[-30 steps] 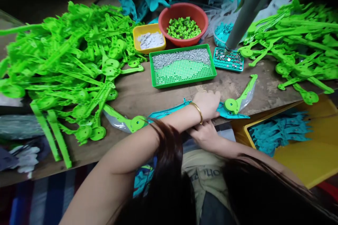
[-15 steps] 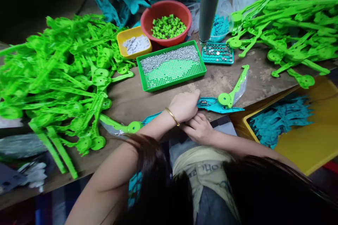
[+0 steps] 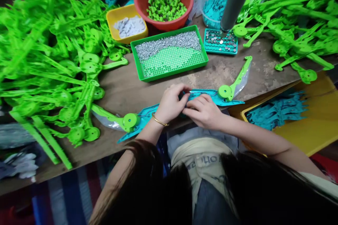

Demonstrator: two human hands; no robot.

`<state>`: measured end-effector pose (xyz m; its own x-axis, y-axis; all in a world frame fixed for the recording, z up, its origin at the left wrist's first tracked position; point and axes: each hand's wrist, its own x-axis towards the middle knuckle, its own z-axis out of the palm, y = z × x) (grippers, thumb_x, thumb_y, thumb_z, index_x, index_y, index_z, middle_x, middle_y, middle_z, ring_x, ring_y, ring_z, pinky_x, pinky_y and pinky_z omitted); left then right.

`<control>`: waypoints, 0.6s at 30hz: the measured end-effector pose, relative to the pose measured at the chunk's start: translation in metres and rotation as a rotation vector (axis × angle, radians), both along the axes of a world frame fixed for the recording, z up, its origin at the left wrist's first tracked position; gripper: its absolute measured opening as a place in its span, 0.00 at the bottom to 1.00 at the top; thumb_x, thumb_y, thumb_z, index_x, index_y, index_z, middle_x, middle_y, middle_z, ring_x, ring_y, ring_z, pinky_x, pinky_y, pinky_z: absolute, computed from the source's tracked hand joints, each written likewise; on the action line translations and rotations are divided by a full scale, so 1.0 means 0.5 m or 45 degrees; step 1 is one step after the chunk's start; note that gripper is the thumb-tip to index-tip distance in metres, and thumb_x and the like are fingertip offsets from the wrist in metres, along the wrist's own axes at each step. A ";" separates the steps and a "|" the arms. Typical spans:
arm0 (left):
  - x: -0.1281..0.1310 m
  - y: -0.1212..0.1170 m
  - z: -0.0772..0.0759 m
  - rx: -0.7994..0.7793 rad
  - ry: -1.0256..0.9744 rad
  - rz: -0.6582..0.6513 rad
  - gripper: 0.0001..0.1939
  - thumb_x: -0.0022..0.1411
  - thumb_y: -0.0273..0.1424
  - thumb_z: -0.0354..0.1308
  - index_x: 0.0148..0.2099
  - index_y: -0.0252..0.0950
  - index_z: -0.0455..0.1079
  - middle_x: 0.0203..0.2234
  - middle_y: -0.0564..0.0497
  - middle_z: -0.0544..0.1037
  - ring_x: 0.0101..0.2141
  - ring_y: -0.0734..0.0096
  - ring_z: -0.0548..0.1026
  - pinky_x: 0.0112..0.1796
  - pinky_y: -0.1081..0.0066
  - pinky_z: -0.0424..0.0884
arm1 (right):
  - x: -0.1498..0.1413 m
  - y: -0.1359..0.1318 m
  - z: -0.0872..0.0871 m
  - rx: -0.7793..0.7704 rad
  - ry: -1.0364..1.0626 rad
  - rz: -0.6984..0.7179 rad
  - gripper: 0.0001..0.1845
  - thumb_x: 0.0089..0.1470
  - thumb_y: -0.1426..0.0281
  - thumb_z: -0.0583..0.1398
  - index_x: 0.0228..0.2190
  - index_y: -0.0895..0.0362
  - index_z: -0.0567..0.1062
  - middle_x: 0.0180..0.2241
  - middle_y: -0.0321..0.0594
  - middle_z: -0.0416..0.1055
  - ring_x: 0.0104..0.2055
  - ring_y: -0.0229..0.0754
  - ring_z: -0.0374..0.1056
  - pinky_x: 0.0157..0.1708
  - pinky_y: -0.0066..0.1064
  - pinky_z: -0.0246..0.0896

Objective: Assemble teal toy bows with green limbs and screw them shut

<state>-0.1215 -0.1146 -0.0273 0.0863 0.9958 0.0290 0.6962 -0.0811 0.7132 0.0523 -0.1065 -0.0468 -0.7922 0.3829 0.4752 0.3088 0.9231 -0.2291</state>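
A long blue plastic shell (image 3: 144, 116) lies across the near part of the bench, with wires inside it. At each end sits a green disc-jointed arm with a clear plastic blade: a left arm (image 3: 131, 122) and a right arm (image 3: 225, 92). My left hand (image 3: 173, 102), wearing a gold bangle, has its fingers curled over the middle of the shell. Close beside it, my right hand (image 3: 206, 111) grips the near edge with bent fingers. The fingertips almost meet and hide that stretch of shell; anything small between them cannot be made out.
Behind the shell stands a green perforated tray (image 3: 169, 77) of small screws. Further back are a yellow tub (image 3: 112, 30), a red bowl (image 3: 163, 24) and a blue tray (image 3: 220, 50) of metal discs. Green parts (image 3: 52, 66) pile up left and right; a yellow bin (image 3: 314, 126) stands right.
My left hand has drawn back left from over the shell's right half, uncovering it. My right hand has come up from the near edge onto the shell's middle. The camera view has shifted.
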 end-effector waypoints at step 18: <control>0.055 -0.063 -0.042 0.214 0.357 0.313 0.13 0.68 0.30 0.47 0.51 0.37 0.67 0.40 0.45 0.78 0.44 0.57 0.71 0.45 0.59 0.61 | -0.012 0.165 0.036 -1.099 0.039 -0.170 0.11 0.51 0.71 0.61 0.37 0.59 0.78 0.34 0.39 0.76 0.36 0.39 0.70 0.39 0.34 0.64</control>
